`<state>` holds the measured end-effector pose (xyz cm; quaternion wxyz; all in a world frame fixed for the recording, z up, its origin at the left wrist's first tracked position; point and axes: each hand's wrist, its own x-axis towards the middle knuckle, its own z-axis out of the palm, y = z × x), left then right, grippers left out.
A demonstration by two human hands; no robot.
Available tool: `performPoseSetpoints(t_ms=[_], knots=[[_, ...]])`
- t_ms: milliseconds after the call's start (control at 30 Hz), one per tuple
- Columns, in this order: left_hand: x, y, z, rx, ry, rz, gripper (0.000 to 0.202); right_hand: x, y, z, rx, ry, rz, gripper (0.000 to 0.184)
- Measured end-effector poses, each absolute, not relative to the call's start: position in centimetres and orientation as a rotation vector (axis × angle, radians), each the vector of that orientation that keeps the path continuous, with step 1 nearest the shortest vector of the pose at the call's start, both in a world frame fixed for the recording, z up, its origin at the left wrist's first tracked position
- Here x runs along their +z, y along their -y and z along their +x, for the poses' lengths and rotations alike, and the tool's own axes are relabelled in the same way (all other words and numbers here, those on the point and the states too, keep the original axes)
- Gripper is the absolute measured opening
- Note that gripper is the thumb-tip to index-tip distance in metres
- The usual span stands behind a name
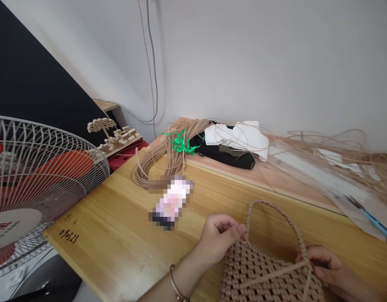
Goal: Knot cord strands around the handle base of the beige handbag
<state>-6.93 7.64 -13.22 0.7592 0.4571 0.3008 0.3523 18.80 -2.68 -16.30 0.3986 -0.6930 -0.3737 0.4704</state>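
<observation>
A small woven tan bag (259, 274) with an arched handle (275, 214) lies on the wooden table (118, 235) at the bottom right. My left hand (220, 237) is closed, pinching the bag's upper left corner where the handle joins. My right hand (325, 264) is closed on the bag's right edge, and a flat tan strand (272, 274) runs from it across the weave. A bracelet (176, 285) sits on my left wrist.
A coil of tan cane (162, 159) tied with green string (181, 142) lies at the back, by a black pouch (225, 153) and white paper (240, 136). Loose strands and plastic (322, 172) spread right. A fan (39, 184) stands left. A blurred object (171, 201) lies mid-table.
</observation>
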Motion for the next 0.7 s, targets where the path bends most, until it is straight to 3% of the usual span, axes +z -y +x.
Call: performPoseSetpoints(t_ms=[133, 367, 500, 600, 700], knots=[[-12.4, -7.2, -7.5, 0.469, -0.286, 0.867, 0.042, -16.0, 2.6, 18.5, 1.326, 0.795, -1.594, 0.037], [-12.4, -7.5, -7.6, 0.323, -0.341, 0.981, 0.035, -15.9, 2.4, 18.7, 1.349, 0.837, -1.562, 0.037], [-12.8, -7.8, -7.7, 0.498, -0.491, 1.065, 0.032, -16.2, 2.2, 19.2, 1.398, 0.896, -1.568, 0.041], [-12.9, -7.7, -7.4, 0.774, -0.596, 1.460, 0.020, -16.9, 1.9, 19.7, 1.467, 0.923, -1.525, 0.041], [-13.3, -7.4, -6.9, 0.808, -0.602, 1.862, 0.022, -17.8, 1.7, 20.1, 1.554, 0.931, -1.428, 0.040]])
